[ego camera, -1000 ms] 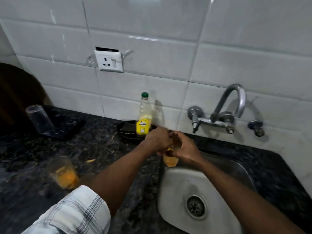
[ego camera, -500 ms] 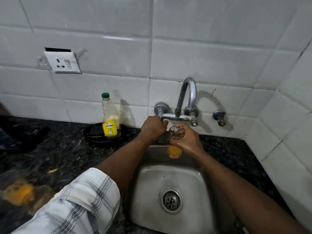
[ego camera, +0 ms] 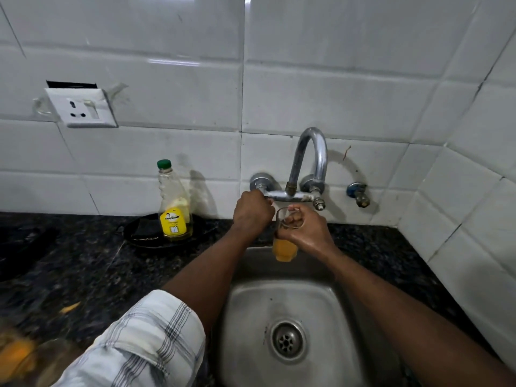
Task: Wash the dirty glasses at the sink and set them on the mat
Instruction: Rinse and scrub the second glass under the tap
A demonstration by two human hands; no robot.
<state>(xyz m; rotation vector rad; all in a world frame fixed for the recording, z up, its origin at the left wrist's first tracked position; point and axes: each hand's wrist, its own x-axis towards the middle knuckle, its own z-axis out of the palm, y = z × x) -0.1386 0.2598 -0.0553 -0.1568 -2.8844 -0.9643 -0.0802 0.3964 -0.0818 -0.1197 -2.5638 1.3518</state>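
Domestic kitchen. Evidence: steel sink (ego camera: 329, 303) set in a dark speckled stone counter (ego camera: 83, 275), wall-mounted tap (ego camera: 307, 163), white tiled wall (ego camera: 307, 79), socket (ego camera: 81, 107), dish soap bottle (ego camera: 173, 205).

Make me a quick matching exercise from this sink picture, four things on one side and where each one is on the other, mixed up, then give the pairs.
1. glass
2. soap bottle
3. left hand
4. drain

A. on the tap handle
B. in the black dish on the counter
C. held in the right hand over the sink
D. in the sink floor

Pairs: 1-C, 2-B, 3-A, 4-D
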